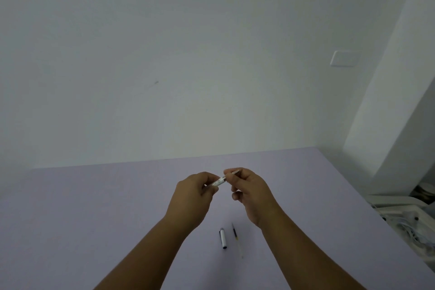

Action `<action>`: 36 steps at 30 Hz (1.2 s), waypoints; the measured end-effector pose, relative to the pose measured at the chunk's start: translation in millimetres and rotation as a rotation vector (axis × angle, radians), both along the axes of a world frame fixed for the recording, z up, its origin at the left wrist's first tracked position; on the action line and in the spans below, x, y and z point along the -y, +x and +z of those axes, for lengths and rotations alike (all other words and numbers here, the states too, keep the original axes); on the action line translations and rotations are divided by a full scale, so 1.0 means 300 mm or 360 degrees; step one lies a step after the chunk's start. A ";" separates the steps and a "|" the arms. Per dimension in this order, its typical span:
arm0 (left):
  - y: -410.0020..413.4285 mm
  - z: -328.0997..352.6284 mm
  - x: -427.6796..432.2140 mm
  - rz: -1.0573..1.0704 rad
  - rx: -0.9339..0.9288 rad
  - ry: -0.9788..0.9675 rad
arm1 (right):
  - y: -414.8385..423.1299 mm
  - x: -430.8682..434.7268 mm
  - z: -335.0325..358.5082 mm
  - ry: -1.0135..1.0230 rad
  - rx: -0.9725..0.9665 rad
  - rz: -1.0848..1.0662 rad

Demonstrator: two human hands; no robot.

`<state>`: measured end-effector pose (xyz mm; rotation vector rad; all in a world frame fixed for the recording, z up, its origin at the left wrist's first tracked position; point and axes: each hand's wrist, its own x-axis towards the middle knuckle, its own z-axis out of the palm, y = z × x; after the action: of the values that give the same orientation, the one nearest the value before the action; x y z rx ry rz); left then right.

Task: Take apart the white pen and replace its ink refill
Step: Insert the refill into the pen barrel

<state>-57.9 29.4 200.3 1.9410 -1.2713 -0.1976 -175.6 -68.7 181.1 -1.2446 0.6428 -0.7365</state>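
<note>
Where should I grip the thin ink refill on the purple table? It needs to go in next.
Pinch the thin ink refill at its dark upper half from above, fingers on either long side. It lies flat on the purple table, beside the white pen cap but apart from it, so there is room.

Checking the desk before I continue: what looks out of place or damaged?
Nothing stands out. Both hands hold the white pen above the table; its cap and a refill lie side by side, apart.

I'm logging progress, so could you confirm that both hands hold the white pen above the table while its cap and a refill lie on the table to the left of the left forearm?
Not quite: the head view shows the cap and refill lying between the two forearms. Both the left hand and right hand do hold the white pen above the table.
</note>
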 end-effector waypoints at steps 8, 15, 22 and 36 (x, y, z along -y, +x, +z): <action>-0.005 0.004 -0.003 -0.0009 -0.0114 -0.0013 | -0.008 -0.005 -0.007 -0.0016 0.0090 0.0032; -0.011 0.005 -0.012 -0.0004 -0.0277 -0.0005 | -0.002 -0.016 -0.002 -0.0024 0.0087 0.0039; -0.024 -0.002 -0.014 -0.0022 -0.0248 -0.0002 | 0.009 -0.023 0.008 -0.0009 -0.0075 -0.0086; -0.027 -0.056 -0.002 0.0018 -0.0804 -0.0047 | 0.002 -0.004 -0.002 -0.0080 -0.0021 0.0062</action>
<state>-66.0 29.9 183.7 1.7239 -0.9195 -0.6167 -175.1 -67.5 180.3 -1.3057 0.6125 -0.7167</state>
